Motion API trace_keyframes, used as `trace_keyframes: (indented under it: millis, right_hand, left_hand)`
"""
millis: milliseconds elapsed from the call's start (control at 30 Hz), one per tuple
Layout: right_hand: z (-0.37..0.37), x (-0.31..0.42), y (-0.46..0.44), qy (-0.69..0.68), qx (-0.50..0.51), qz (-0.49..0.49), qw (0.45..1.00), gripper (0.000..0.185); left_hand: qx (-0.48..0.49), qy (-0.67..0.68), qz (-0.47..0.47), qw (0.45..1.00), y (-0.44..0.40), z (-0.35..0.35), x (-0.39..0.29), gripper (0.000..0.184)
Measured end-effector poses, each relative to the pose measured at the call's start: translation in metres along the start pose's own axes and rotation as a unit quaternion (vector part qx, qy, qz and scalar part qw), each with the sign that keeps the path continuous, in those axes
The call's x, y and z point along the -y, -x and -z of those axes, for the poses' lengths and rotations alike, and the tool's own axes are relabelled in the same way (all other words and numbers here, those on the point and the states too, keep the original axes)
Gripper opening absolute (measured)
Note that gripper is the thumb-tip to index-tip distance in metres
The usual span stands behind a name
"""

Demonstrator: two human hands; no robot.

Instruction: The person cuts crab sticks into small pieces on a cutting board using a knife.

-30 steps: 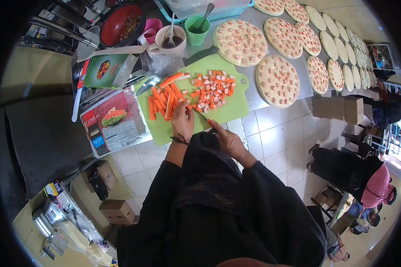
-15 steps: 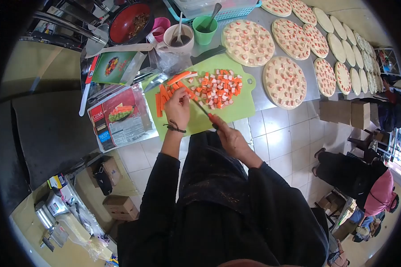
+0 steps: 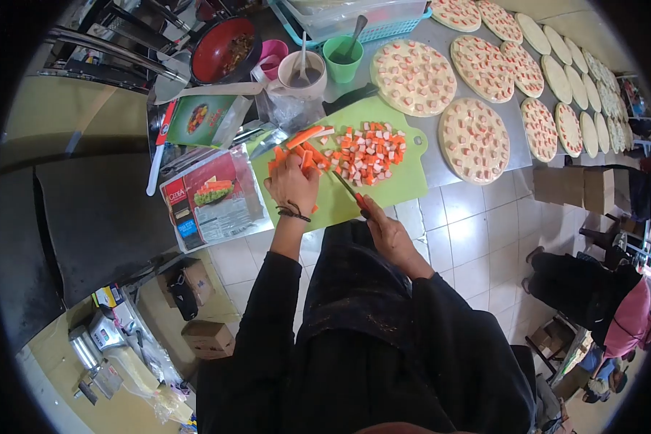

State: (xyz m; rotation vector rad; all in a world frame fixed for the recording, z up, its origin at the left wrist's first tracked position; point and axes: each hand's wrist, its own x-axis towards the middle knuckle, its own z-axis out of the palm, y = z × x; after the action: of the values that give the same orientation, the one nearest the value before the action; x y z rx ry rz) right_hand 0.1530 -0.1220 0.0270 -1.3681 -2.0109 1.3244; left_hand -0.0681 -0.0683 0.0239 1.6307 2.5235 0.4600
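Observation:
My left hand (image 3: pixel 294 182), with a dark cord bracelet at the wrist, curls its fingers over orange-and-white crab sticks (image 3: pixel 307 135) at the left of a green cutting board (image 3: pixel 340 205). My right hand (image 3: pixel 392 237) is closed round the red handle of a knife (image 3: pixel 351 190). The blade points up and left, over the board and apart from my left fingers. A heap of diced crab stick (image 3: pixel 369 154) lies on the board's right half. What exactly sits under my left fingers is partly hidden.
Left of the board lie a crab stick packet (image 3: pixel 220 202) and a green packet (image 3: pixel 199 119). Behind it stand a mug (image 3: pixel 301 76), a green cup (image 3: pixel 342 61) and a pan (image 3: pixel 224 50). Rounds of topped dough (image 3: pixel 474 141) cover the right side. A person (image 3: pixel 586 289) is at far right.
My left hand has lowered onto the crab sticks, its fingers spread further over them. The knife has drawn back from the sticks toward me. The whole view has shifted slightly right.

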Motion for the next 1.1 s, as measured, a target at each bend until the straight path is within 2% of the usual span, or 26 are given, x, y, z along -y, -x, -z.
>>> trace_keyframes:
  millis: [67,167,267,333,433,500,533,600,767,833,867,933,1067,1100]
  right_hand:
    - [-0.002,0.003,0.000,-0.004,-0.002,-0.001,1.000,0.054]
    - [-0.005,0.006,0.003,-0.006,-0.013,-0.009,1.000,0.054]
    - [-0.006,0.007,0.004,-0.027,0.006,-0.027,0.999,0.055]
    - [-0.007,0.010,0.003,-0.018,0.025,-0.055,0.998,0.055]
    - [-0.015,0.007,0.002,-0.018,0.021,-0.026,0.999,0.056]
    - [-0.015,0.007,0.001,-0.012,0.026,-0.034,0.999,0.056]
    - [-0.015,0.007,0.002,-0.004,0.036,-0.044,0.998,0.056]
    - [-0.015,0.004,0.004,-0.015,0.029,-0.036,0.999,0.056]
    - [-0.012,0.000,0.002,-0.021,0.018,-0.033,0.999,0.056]
    - [-0.007,0.009,-0.002,-0.042,0.057,-0.088,0.994,0.053]
    - [-0.009,0.005,-0.003,-0.040,0.054,-0.090,0.994,0.053]
    - [-0.015,-0.003,-0.004,-0.044,0.012,-0.002,0.999,0.055]
    - [-0.007,0.005,-0.009,-0.026,0.042,-0.030,0.998,0.054]
    - [-0.006,0.005,-0.010,-0.018,0.048,-0.036,0.998,0.054]
  left_hand:
    - [-0.002,0.020,0.019,1.000,-0.010,-0.001,-0.001,0.024]
    - [0.103,-0.066,0.048,0.991,-0.026,0.000,-0.005,0.035]
    - [0.038,-0.128,0.020,0.991,-0.026,-0.007,-0.013,0.037]
    - [0.045,-0.135,0.030,0.989,-0.027,-0.013,-0.016,0.041]
    - [0.026,-0.112,0.028,0.993,-0.032,-0.013,-0.024,0.046]
    - [0.126,-0.048,0.043,0.990,-0.038,-0.006,-0.032,0.049]
    - [0.126,-0.048,0.041,0.990,-0.041,-0.005,-0.036,0.049]
    - [0.192,-0.040,0.070,0.978,-0.048,-0.008,-0.041,0.053]
    - [0.201,0.040,0.094,0.974,-0.050,-0.022,-0.033,0.053]
    - [0.170,0.071,0.013,0.983,-0.050,-0.030,-0.021,0.050]
    - [0.172,0.074,0.010,0.982,-0.053,-0.030,-0.019,0.050]
    - [0.167,0.148,0.047,0.974,-0.060,-0.028,-0.013,0.045]
    - [0.124,0.262,0.006,0.957,-0.067,-0.028,0.009,0.045]
    - [0.120,0.342,0.040,0.931,-0.069,-0.031,0.013,0.038]
